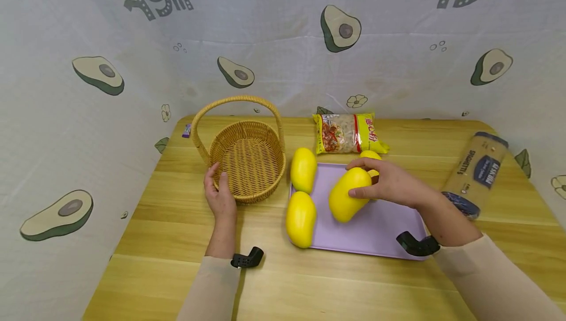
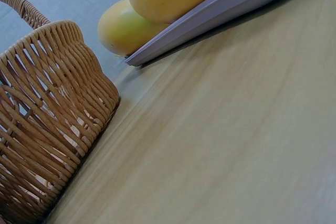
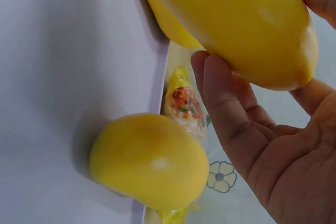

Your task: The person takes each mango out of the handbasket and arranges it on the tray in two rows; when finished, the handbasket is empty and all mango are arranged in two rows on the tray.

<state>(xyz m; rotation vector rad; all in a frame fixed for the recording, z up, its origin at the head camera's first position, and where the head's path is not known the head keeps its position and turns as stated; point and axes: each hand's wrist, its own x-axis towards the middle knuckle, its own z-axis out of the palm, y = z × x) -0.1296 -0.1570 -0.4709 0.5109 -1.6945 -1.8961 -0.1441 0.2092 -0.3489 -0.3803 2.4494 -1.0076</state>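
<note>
A yellow mango is held by my right hand above the lilac tray; thumb and fingers curve around it, also in the right wrist view. Another mango is partly hidden behind that hand. Two more, a back mango and a front mango, lie along the tray's left edge. The wicker basket with a tall handle stands left of them. My left hand rests at its near left side, fingers and thumb apart at the rim; the left wrist view shows the basket but hardly that hand.
Behind the tray lies a clear-and-yellow food packet. A spaghetti pack lies to its right, near my right forearm. A small purple item sits at the table's back left. A curtain printed with avocados surrounds the wooden table.
</note>
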